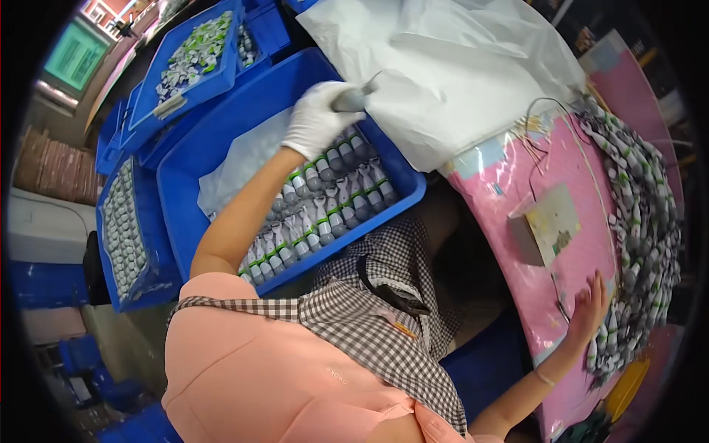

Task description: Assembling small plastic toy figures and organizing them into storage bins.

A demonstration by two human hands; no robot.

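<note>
My left hand (317, 118), in a white glove, is closed around a grey rounded piece (350, 100) with a thin curved string or wire at its end. Motion blurs the piece a little. It is above the far right side of a large blue bin (177, 207), where rows of grey, round-ended pieces with white and green wraps (325, 221) lie side by side. My bare right hand (587, 306) has its fingers apart and holds nothing. It is over the pink-covered table (517, 288), beside a long heap of similar wrapped grey pieces (628, 244).
A grey block (548, 224) with a dark cord stands on the pink cover. White sheeting (458, 66) drapes over the far end. A blue crate of small white and green items (196, 55) and another of packed grey pieces (124, 229) stand left. Thin sticks (535, 136) lie beside the sheeting.
</note>
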